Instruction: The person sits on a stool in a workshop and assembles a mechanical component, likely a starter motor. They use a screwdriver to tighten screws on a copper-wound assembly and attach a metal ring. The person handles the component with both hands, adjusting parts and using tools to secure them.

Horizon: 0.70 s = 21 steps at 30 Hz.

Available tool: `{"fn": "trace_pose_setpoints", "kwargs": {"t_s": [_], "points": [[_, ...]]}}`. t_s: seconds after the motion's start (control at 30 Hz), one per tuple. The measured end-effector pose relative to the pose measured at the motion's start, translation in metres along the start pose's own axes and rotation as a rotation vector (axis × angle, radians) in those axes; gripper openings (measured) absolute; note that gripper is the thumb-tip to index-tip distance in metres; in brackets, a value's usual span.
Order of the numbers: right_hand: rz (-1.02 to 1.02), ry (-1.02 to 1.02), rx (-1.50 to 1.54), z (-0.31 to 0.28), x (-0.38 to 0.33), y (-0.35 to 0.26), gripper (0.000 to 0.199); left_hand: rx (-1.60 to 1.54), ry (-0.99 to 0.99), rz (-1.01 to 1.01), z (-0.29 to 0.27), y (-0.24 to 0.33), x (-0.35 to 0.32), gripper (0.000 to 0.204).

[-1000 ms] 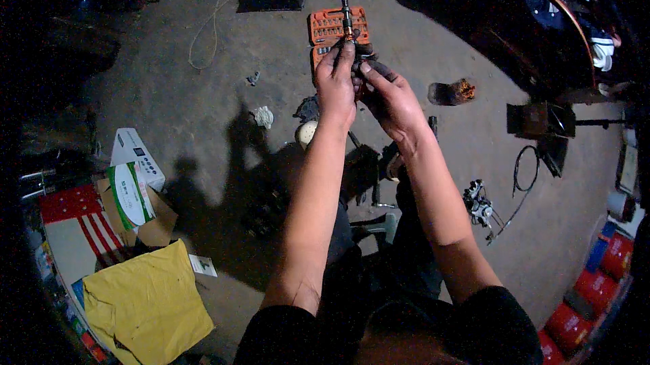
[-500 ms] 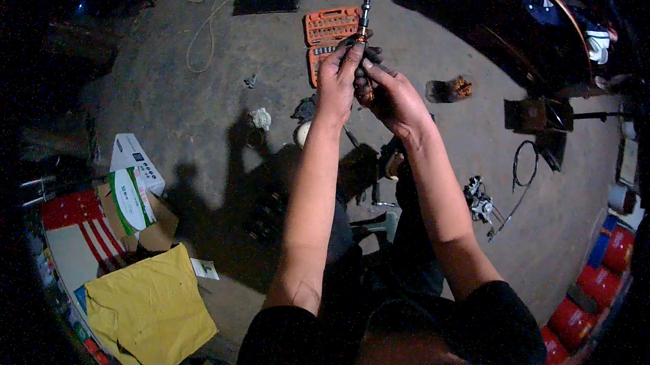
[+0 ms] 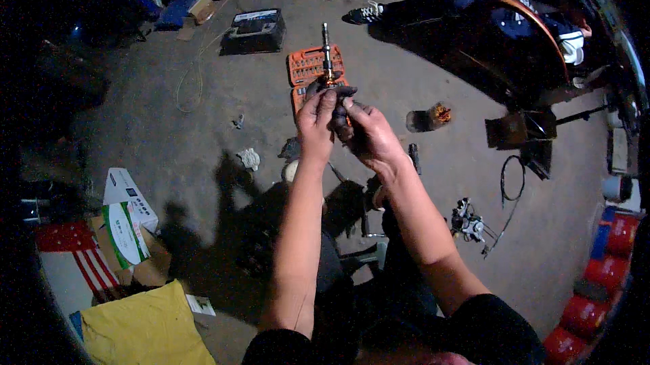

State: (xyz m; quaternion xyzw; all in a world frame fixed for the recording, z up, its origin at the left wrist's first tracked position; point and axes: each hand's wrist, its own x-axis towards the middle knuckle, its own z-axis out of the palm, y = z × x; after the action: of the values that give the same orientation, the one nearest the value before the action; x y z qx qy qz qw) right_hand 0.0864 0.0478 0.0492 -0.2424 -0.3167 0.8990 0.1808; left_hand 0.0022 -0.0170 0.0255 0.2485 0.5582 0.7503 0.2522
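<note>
Out in front of me I hold up a slim metal shaft (image 3: 326, 50), its ribbed bright end pointing away. A dark collar and a coppery band show lower on it, just above my fingers. My left hand (image 3: 316, 121) is closed round the lower part. From the other side my right hand (image 3: 371, 128) closes on the same piece, thumb pressed toward it, fingers blackened with grime. The grips hide its near end. Behind the hands, on the floor, lies an open orange socket set case (image 3: 316, 66), partly covered by them.
A dark battery-like box (image 3: 254, 32) stands far left. A metal part with a cable (image 3: 470, 221) lies on the right, near a dark metal stand (image 3: 521, 129). White crumpled cloth (image 3: 248, 158), cartons (image 3: 132, 229) and a yellow bag (image 3: 149, 328) are on the left. Another person's shoe (image 3: 363, 13) shows at the top.
The view has shifted, so the floor things sit lower and slightly left. My hands have come lower in the picture, still holding the shaft, which now points straighter away.
</note>
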Motion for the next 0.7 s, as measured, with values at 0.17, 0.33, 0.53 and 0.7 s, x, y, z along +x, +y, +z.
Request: {"fn": "trace_pose_setpoints", "kwargs": {"t_s": [0.17, 0.33, 0.53, 0.7], "points": [[-0.153, 0.202, -0.196, -0.002, 0.001, -0.018, 0.021, 0.490, 0.048, 0.291, -0.003, -0.004, 0.006, 0.022], [-0.343, 0.303, -0.528, -0.010, 0.008, -0.019, 0.026, 0.570, -0.028, 0.334, 0.001, 0.000, 0.002, 0.021], [-0.485, 0.269, -0.978, -0.019, 0.013, -0.021, 0.022, 0.849, -0.100, 0.380, -0.002, -0.011, 0.003, 0.024], [-0.562, 0.346, -1.111, -0.035, 0.015, -0.019, 0.023, 0.932, -0.131, 0.424, 0.007, -0.020, -0.001, 0.031]]}}
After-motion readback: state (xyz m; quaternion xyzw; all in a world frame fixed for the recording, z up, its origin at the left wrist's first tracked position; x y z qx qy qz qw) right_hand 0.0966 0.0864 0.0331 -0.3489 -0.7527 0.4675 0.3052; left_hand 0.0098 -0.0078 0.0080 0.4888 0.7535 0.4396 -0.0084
